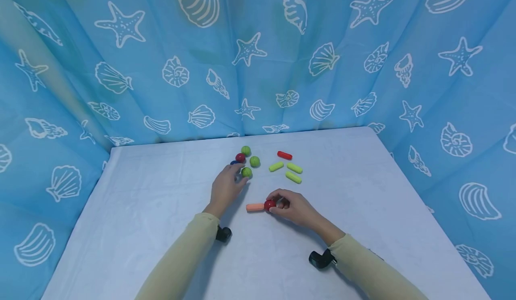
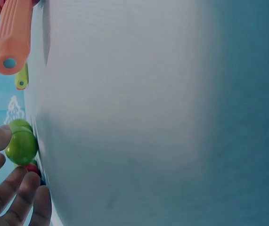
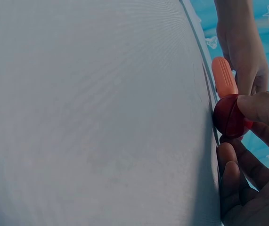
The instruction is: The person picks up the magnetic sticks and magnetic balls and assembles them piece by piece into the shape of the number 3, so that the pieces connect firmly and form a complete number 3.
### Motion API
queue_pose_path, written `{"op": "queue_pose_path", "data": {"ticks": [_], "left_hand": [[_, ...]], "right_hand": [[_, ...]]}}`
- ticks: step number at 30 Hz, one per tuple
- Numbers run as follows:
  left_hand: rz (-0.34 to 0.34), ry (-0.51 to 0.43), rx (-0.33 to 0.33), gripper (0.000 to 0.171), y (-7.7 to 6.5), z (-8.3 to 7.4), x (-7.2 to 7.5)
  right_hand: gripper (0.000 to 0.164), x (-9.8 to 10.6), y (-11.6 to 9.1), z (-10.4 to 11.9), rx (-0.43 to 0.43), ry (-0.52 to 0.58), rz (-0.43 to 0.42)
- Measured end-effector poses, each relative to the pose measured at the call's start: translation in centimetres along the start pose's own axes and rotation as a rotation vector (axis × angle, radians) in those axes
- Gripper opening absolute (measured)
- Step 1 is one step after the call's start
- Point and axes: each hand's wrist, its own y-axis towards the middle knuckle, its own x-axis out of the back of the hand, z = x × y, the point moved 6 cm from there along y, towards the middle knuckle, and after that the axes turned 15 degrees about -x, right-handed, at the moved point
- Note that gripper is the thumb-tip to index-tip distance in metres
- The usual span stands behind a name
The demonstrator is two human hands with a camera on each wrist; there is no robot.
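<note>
My right hand point(image 1: 296, 208) pinches a red ball point(image 1: 269, 205) between thumb and fingers, low over the white table. An orange ridged rod point(image 1: 255, 207) points left from the ball, its end against it. In the right wrist view the red ball point(image 3: 229, 117) shows a groove, with the orange rod point(image 3: 224, 77) behind it. Further back, my left hand point(image 1: 225, 187) reaches around a green ball point(image 1: 247, 172), fingers spread and loosely bent. In the left wrist view the thumb lies by the green ball point(image 2: 22, 147), the other fingers apart below; firm contact cannot be made out.
Beyond the left hand lie two more green balls point(image 1: 254, 161), a dark red ball point(image 1: 240, 157) and a partly hidden blue ball point(image 1: 234, 162). Right of them are three yellow-green rods point(image 1: 293, 177) and a red rod point(image 1: 284, 155). A blue shell-print curtain point(image 1: 250, 85) surrounds the table.
</note>
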Motion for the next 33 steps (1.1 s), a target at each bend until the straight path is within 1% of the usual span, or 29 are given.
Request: {"op": "queue_pose_path", "data": {"ticks": [5, 9, 16, 19, 22, 25, 30, 33], "left_hand": [[-0.007, 0.013, -0.017, 0.047, 0.25, -0.24, -0.14], [-0.008, 0.026, -0.014, 0.042, 0.32, -0.27, -0.17], [-0.013, 0.031, -0.017, 0.04, 0.37, -0.36, -0.16], [-0.013, 0.007, -0.006, 0.037, 0.44, -0.3, -0.32], [-0.009, -0.029, 0.02, 0.034, 0.52, -0.18, -0.5], [-0.002, -0.05, 0.041, 0.036, 0.56, -0.04, -0.66], [0.011, -0.055, 0.049, 0.042, 0.44, 0.09, -0.83], [0.012, -0.065, 0.046, 0.041, 0.38, 0.14, -0.79]], "right_hand": [[0.029, 0.01, -0.04, -0.04, 0.001, 0.004, 0.002], [0.029, 0.02, -0.04, -0.01, 0.0, 0.007, 0.0], [0.029, 0.05, -0.13, 0.06, -0.005, 0.01, 0.002], [0.028, 0.04, -0.15, 0.06, -0.001, 0.016, 0.005], [0.028, 0.01, -0.15, 0.05, 0.0, 0.02, 0.006], [0.029, 0.02, -0.19, 0.09, -0.007, 0.02, 0.006], [0.029, 0.08, -0.22, 0.14, -0.015, 0.015, 0.003], [0.029, 0.08, -0.15, 0.11, -0.018, 0.01, 0.001]]}}
